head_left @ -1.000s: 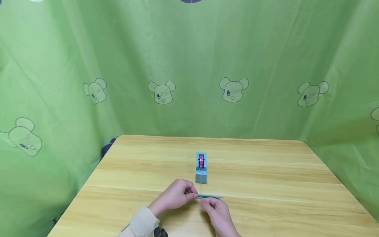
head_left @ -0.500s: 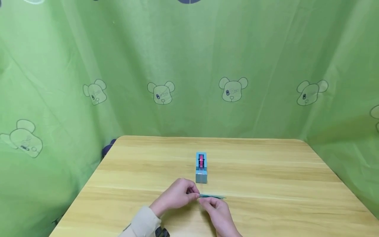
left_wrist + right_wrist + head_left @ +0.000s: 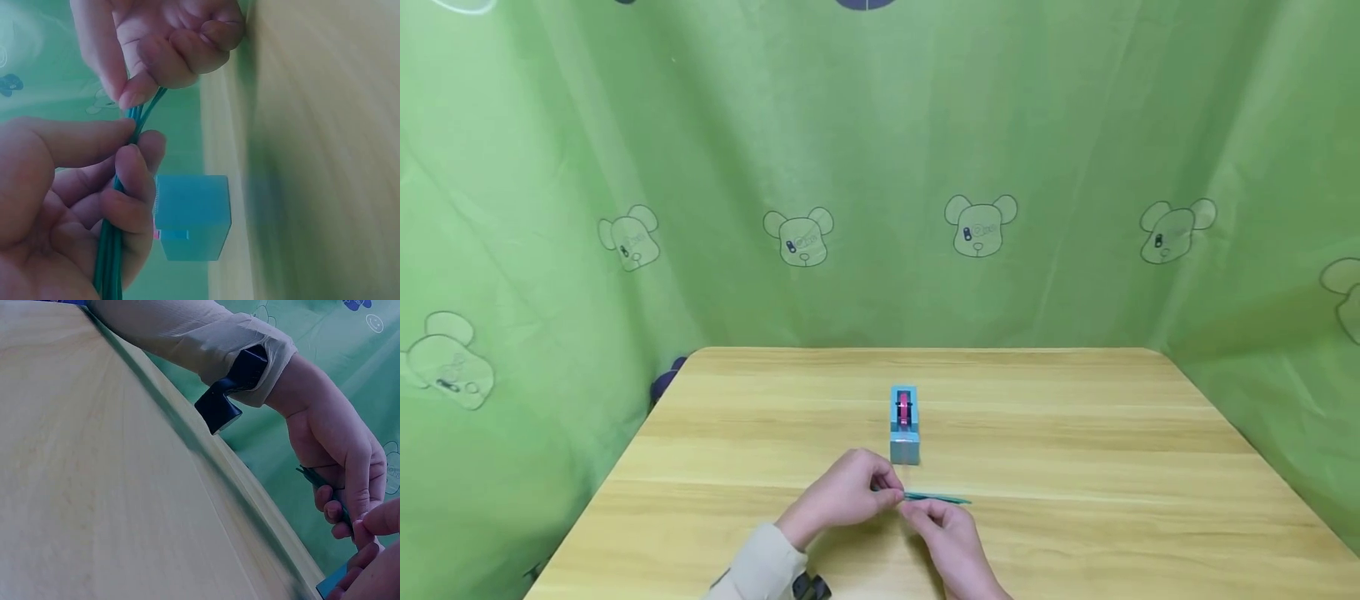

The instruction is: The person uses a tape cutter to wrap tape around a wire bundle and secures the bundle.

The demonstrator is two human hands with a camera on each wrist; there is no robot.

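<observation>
A bundle of thin teal-green strips (image 3: 942, 498) is held level just in front of a blue tape dispenser (image 3: 905, 448) with a pink roll. My left hand (image 3: 852, 490) pinches the bundle between thumb and fingers; in the left wrist view the strips (image 3: 109, 259) run down across its palm. Close beside it, thumb and forefinger of my right hand (image 3: 951, 533) pinch at the same bundle, their tips almost meeting the left thumb. A faint clear strip, seemingly tape, reaches from the dispenser toward the fingertips; its end is hidden by the hands.
The dispenser stands upright on the wood-grain table (image 3: 1075, 433), right behind the hands. A green curtain (image 3: 880, 167) with bear-head prints surrounds the table's far and side edges. A black device (image 3: 231, 390) sits on the left wrist by the sleeve.
The strips' free ends, fanned out earlier, now lie closer together. Both hands keep their pinch and barely shift. The head view has moved slightly.
</observation>
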